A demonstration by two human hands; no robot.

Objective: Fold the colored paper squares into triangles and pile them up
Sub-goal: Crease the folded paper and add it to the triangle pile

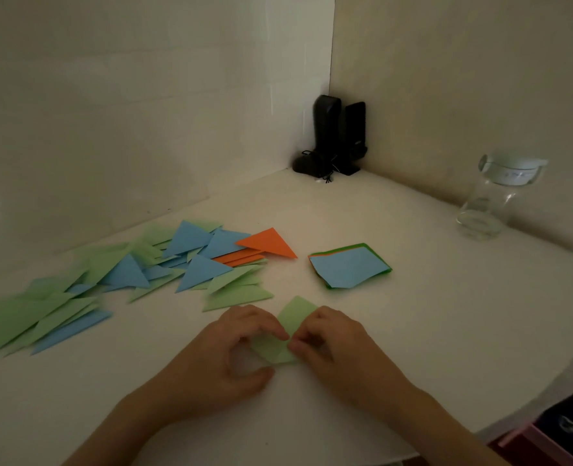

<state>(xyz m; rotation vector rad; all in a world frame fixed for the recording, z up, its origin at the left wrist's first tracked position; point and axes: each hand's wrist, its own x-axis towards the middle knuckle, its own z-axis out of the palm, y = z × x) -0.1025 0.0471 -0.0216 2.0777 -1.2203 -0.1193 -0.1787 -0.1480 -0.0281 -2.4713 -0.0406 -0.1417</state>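
Observation:
A light green paper square (293,317) lies on the white table (446,314) in front of me, partly folded. My left hand (231,358) and my right hand (332,341) both pinch its near part with curled fingers, fingertips meeting at the middle. A spread of folded green, blue and orange triangles (191,260) lies to the left. A small stack of unfolded squares (349,267), blue on top, sits to the right beyond my hands.
Two black speakers (339,136) stand in the far corner against the walls. A clear glass jar (493,200) stands at the right by the wall. The table's edge curves at the lower right, with a pink and dark box (547,438) below it.

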